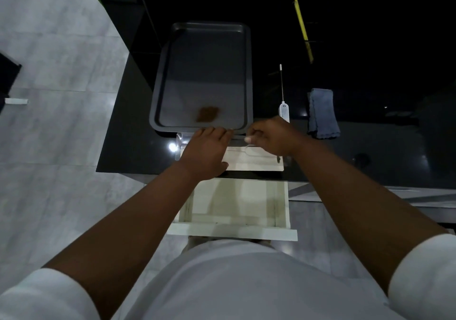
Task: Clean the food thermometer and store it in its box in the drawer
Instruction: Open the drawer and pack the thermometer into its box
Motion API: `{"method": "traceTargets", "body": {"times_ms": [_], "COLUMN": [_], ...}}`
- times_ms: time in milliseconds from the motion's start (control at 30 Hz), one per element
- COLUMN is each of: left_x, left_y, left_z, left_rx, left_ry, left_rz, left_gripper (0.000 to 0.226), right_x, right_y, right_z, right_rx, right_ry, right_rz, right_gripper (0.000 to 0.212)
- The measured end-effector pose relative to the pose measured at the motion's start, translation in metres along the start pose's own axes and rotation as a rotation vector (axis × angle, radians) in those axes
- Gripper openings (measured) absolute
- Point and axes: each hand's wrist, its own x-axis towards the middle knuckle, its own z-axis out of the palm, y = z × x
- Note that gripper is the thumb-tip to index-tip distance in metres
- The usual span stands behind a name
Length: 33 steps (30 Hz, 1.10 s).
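The white food thermometer lies on the black counter to the right of the tray, its thin probe pointing away from me. A pale flat box rests at the counter's front edge, above the open white drawer. My left hand lies over the box's left part, fingers curled over its far edge. My right hand pinches the box's far right edge, just short of the thermometer's handle. A folded blue cloth lies right of the thermometer.
A dark baking tray with a brown stain near its front sits on the counter just behind the box. A yellow strip lies far back. Grey tiled floor spreads to the left of the counter.
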Motion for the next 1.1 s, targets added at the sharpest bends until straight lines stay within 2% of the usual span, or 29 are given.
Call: {"method": "traceTargets", "body": {"times_ms": [100,167,267,333,467,600,700,767,867,933,1100], "left_x": [-0.006,-0.010,-0.015,-0.018,-0.021,-0.019,-0.015,-0.012,-0.008,-0.007,-0.006], "left_y": [-0.008,-0.011,-0.014,-0.015,-0.018,-0.020,-0.021,-0.023,-0.025,-0.025,-0.016], "left_z": [-0.001,-0.002,-0.005,-0.007,-0.009,-0.009,-0.009,-0.010,-0.010,-0.009,-0.010], "left_rx": [-0.024,-0.050,-0.084,-0.104,-0.156,-0.165,-0.160,-0.158,-0.158,-0.163,-0.195], "left_ry": [-0.017,-0.026,-0.026,-0.021,-0.020,-0.040,-0.049,-0.058,-0.071,-0.066,-0.073], "left_rz": [-0.038,-0.063,-0.094,-0.104,-0.114,-0.111,-0.114,-0.119,-0.133,-0.135,-0.128], "left_gripper": [0.081,0.081,0.082,0.081,0.079,0.078,0.077,0.078,0.079,0.078,0.079], "right_x": [0.007,0.015,0.022,0.023,0.022,-0.001,-0.036,-0.060,-0.088,-0.098,-0.097], "right_y": [0.013,0.030,0.050,0.055,0.059,0.058,0.043,0.037,0.039,0.044,0.039], "right_z": [-0.005,-0.009,-0.008,-0.005,-0.003,-0.013,-0.033,-0.045,-0.056,-0.055,-0.038], "right_rx": [-0.078,-0.189,-0.238,-0.253,-0.322,-0.105,0.044,-0.032,-0.261,-0.378,-0.381], "right_ry": [0.339,0.471,0.407,0.383,0.431,0.601,0.613,0.531,0.349,0.270,0.245], "right_rz": [0.168,0.325,0.522,0.561,0.557,0.428,0.239,0.167,0.121,0.021,-0.135], "right_gripper": [0.037,0.035,0.046,0.052,0.030,0.015,0.026,0.030,0.028,0.027,0.029]}}
